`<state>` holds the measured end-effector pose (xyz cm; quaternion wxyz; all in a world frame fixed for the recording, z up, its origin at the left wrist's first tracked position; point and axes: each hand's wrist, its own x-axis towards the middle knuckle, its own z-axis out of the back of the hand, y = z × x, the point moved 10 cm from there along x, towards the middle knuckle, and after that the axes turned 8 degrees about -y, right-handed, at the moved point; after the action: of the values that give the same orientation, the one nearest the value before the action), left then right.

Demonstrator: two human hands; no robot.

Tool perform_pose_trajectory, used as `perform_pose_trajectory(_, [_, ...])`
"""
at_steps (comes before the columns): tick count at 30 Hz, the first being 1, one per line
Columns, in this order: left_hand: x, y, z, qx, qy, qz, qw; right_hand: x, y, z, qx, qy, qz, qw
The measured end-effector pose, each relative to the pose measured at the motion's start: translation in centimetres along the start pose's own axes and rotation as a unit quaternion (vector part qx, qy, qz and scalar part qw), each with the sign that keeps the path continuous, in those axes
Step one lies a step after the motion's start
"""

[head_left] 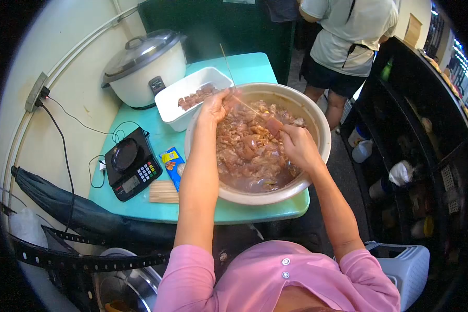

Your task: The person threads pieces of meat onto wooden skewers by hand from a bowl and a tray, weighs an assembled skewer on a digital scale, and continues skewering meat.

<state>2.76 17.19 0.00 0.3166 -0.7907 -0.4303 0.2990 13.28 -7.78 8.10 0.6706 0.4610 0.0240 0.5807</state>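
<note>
A large round basin [325, 148] holds many pieces of raw-looking meat [249, 148] in brownish liquid. Over its left rim, my left hand [219, 105] is closed on a thin wooden skewer [250, 108]. My right hand [299, 145] pinches a piece of meat [274, 126] at the other end of the skewer, above the basin. Another thin stick [225, 60] rises behind my left hand; its lower end is hidden. Left of the basin, a white tub [172, 106] contains more meat pieces.
On the turquoise table [164, 140] stand a rice cooker [148, 67], a black scale [131, 164], a bundle of skewers [164, 191] and a blue packet [172, 162]. A person [343, 41] stands beyond the table. Dark shelves [395, 156] are at the right.
</note>
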Motion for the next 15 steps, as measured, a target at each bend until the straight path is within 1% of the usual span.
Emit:
perform_pose_trajectory(5, [-0.25, 0.17, -0.13, -0.019, -0.012, 0.013, 1.0, 0.04, -0.02, -0.04, -0.004, 0.002, 0.0, 1.0])
perform_pose_trajectory(15, [-0.8, 0.07, -0.97, 0.022, 0.002, -0.013, 1.0, 0.08, -0.09, 0.06, 0.011, -0.008, -0.004, 1.0])
